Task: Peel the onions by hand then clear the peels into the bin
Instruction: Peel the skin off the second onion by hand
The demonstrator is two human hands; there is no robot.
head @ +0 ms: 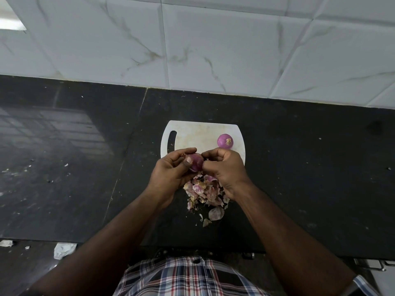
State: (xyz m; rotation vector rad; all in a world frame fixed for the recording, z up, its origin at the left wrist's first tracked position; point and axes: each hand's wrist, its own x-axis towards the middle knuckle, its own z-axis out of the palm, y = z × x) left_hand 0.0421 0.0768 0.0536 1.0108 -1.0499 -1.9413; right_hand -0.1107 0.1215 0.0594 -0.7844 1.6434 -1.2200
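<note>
- From the head view, we see our left hand (171, 174) cupped round a purple onion (196, 161), thumb pressed on its near side, holding it just above the near edge of the white cutting board (192, 135).
- Our right hand (224, 169) is curled against the onion's right side, fingertips apparently pinching at skin there.
- A second onion (225, 141), already bare, rests on the board's far right part.
- The peels (204, 192) lie heaped on the black counter (299, 157) just below our hands, some under the right wrist.
- What could go wrong, we judge: the bared onion looks smooth, so it could slip out of the left hand and roll off the counter; loose flakes near the counter's front edge could be brushed to the floor by our forearms.
- Hidden: the right fingertips are tucked behind the knuckles, so we cannot tell whether they hold a strip. No bin appears anywhere in the picture.
</note>
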